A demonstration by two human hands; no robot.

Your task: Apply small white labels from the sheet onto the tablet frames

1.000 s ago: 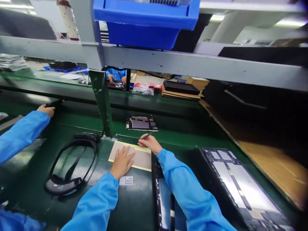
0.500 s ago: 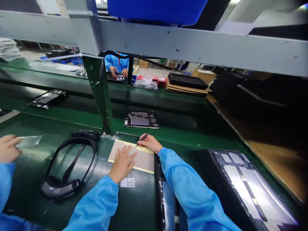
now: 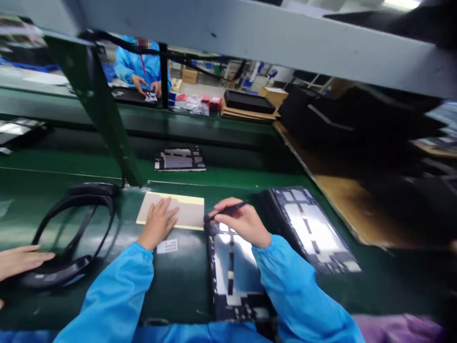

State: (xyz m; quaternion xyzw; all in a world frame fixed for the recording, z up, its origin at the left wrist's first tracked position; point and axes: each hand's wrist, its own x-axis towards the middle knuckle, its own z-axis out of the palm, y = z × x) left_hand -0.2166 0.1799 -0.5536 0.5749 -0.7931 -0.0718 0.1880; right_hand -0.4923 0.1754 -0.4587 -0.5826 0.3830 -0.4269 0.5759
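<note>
My left hand (image 3: pixel 159 223) lies with its fingers spread on a beige sheet (image 3: pixel 189 214) with yellow edges. Between the fingers of my right hand (image 3: pixel 241 221) is a slim black pointed tool (image 3: pixel 233 208), perhaps tweezers. Its tip is over the upper left corner of an opened tablet-like device (image 3: pixel 223 267), with a dark frame and silvery inside, in front of me. Whether the tip touches the device I cannot tell. Just below my left hand is a small white label sheet (image 3: pixel 167 246) with rows of dark marks.
A black headband device (image 3: pixel 59 276) lies at left, with another person's hand (image 3: pixel 24 261) by it. Stacked similar devices (image 3: pixel 310 228) are at right. Another device (image 3: pixel 180 158) lies beyond the sheet, near a green post (image 3: pixel 103 119). Across the bench, a person (image 3: pixel 137 66) handles small parts.
My right hand has moved from the beige sheet to the device's upper corner, still holding the black tool. My left hand stays on the sheet. The view has turned right and down.
</note>
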